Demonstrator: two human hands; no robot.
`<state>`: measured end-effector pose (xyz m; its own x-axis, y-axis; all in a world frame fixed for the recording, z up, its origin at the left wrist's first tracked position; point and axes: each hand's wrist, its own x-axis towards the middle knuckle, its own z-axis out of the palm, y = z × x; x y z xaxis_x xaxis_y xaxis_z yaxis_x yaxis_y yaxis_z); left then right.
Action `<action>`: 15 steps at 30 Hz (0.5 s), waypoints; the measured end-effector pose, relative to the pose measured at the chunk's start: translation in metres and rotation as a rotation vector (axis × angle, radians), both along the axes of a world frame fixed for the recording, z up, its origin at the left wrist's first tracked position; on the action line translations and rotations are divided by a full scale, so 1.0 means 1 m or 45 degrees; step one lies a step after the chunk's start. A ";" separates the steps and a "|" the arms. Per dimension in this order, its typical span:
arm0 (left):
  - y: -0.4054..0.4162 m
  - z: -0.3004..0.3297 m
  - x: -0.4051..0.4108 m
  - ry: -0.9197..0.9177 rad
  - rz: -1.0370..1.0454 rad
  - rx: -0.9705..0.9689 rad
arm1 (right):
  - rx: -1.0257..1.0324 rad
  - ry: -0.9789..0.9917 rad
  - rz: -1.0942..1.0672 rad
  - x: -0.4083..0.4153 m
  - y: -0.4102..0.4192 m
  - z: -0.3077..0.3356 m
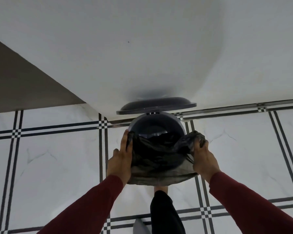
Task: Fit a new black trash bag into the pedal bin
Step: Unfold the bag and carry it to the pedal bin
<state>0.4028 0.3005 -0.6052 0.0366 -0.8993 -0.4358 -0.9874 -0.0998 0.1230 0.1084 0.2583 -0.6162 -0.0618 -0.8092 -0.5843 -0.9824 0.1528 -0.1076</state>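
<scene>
Black thin plastic trash bag (161, 154) hangs halfway into the round grey pedal bin (179, 123), which stands on the white tiled floor (57, 159) against the white wall (125, 48). Its near edge is already folded down over the front of the rim. The left hand (121, 159) pinches the bag's edge on one side, fingers (128, 139) closed on it. The right hand (203, 156) grips a bunch of bag on the other side. Both pull apart so the mouth stretches wide enough for the rim. The dark grey lid (156, 105) stands up, probably because a foot (161, 189) presses the pedal.
</scene>
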 end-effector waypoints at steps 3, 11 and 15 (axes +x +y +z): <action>-0.025 -0.017 0.005 0.101 0.120 -0.055 | -0.078 -0.180 -0.065 0.005 -0.018 -0.008; -0.066 -0.044 0.037 0.512 0.084 0.291 | 0.350 -0.487 -0.491 -0.012 -0.060 -0.018; -0.094 -0.045 0.048 0.594 0.111 0.422 | 0.315 -0.660 -0.536 -0.024 -0.085 -0.020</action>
<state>0.4510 0.2065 -0.6497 -0.1595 -0.7145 -0.6813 -0.8225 -0.2855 0.4919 0.0843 0.1738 -0.6360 -0.0045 -0.6173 -0.7867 -0.6664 0.5884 -0.4579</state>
